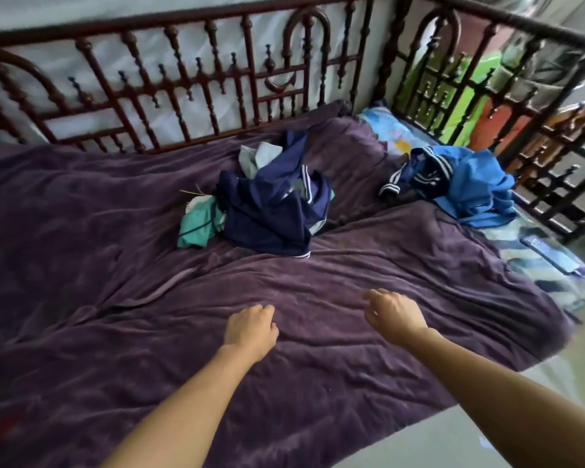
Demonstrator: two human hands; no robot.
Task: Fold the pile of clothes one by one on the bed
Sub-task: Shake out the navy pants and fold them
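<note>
A heap of crumpled clothes [271, 207] lies in the middle of the bed: dark navy garments with white stripes, a grey piece on top and a teal piece at its left. A second heap [466, 184] of bright blue and navy striped clothes lies at the right, near the railing. My left hand [250, 331] hovers over the purple blanket [115, 265] in front of the middle heap, fingers loosely curled, holding nothing. My right hand [394, 314] is beside it, fingers relaxed and pointing left, also holding nothing. Both hands are well short of the clothes.
A dark red carved wooden railing [190, 86] runs along the back and right side of the bed. A patterned light blue sheet [551, 261] shows at the right edge, with a flat dark object [551, 255] lying on it. Pale floor lies at the lower right.
</note>
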